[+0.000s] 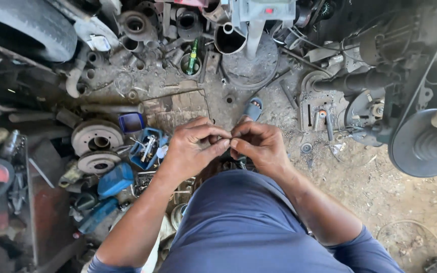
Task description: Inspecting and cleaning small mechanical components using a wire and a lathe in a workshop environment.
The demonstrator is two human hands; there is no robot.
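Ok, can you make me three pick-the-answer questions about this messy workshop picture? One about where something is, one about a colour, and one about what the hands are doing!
1. Where is the green bottle?
A. Top middle, among metal parts
B. On the person's knee
C. Bottom right corner

2. What colour is the open box of small tools left of the hands?
A. Yellow
B. Blue
C. White

3. How are the left hand and right hand?
A. Far apart
B. Flat on the ground
C. Fingertips pinched together

Answers:
1 A, it stands up there among grey metal parts.
2 B, its walls are blue.
3 C, the fingertips meet over the knee, on something too small to tell.
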